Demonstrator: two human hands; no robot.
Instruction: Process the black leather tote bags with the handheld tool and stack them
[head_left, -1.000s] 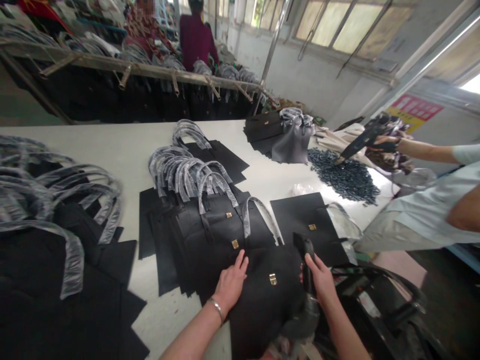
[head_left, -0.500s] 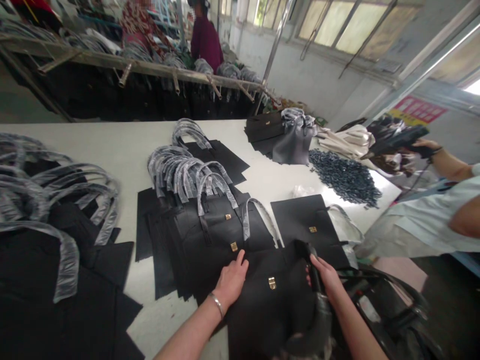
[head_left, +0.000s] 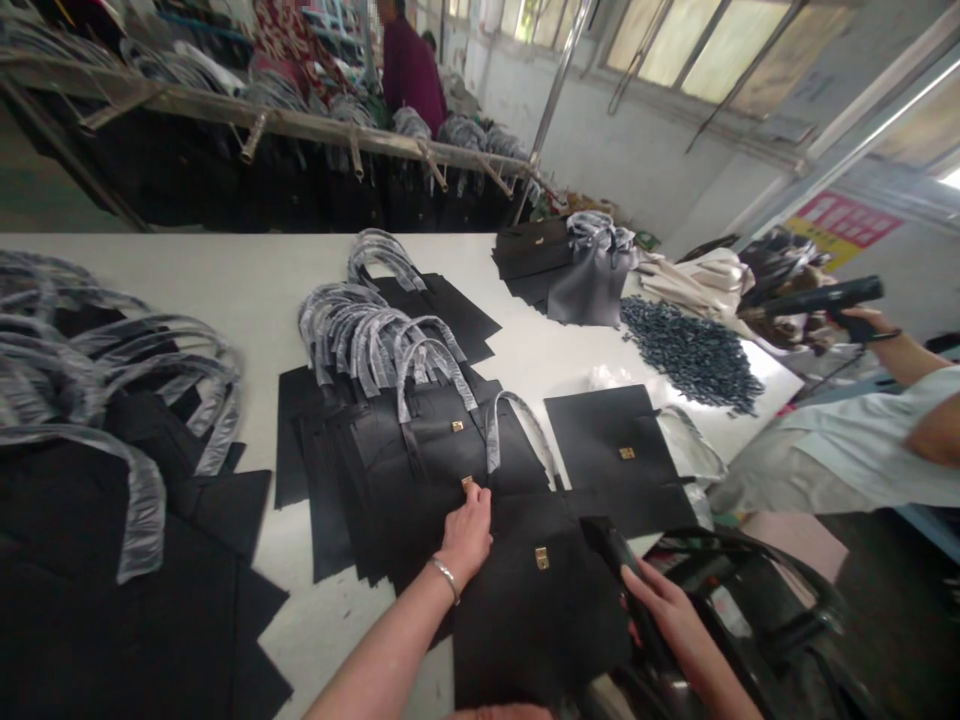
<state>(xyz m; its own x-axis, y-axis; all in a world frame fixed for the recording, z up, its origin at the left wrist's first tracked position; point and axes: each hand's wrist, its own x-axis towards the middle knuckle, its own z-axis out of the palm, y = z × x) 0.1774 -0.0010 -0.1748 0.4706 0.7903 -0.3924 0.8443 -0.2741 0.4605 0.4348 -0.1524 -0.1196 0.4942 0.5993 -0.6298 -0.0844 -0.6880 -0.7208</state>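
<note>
My left hand [head_left: 466,532] lies over the left edge of the front black bag panel [head_left: 517,620], which has a gold clasp [head_left: 542,558]. Its fingers are curled, and the fingertips reach a second gold clasp [head_left: 467,482] on the bag behind. Whatever they pinch is hidden. My right hand [head_left: 664,600] is closed around a black tool [head_left: 616,552] with a flat, nozzle-like end. That end points up and left over the panel's right part. Beyond my left hand, several overlapping black bags have film-wrapped handles [head_left: 360,335].
More black bags [head_left: 82,530] fill the left. At right lie another bag panel [head_left: 611,455] and a pile of small dark pieces [head_left: 690,350]. A co-worker's hand [head_left: 874,325] holds a black, gun-shaped tool [head_left: 825,298]. A metal rack [head_left: 300,135] of bags stands behind the table [head_left: 247,265].
My left fingers have curled in and moved slightly up to the rear clasp. The tool in my right hand has tipped and shifted slightly downward. The co-worker's tool has swung to the right.
</note>
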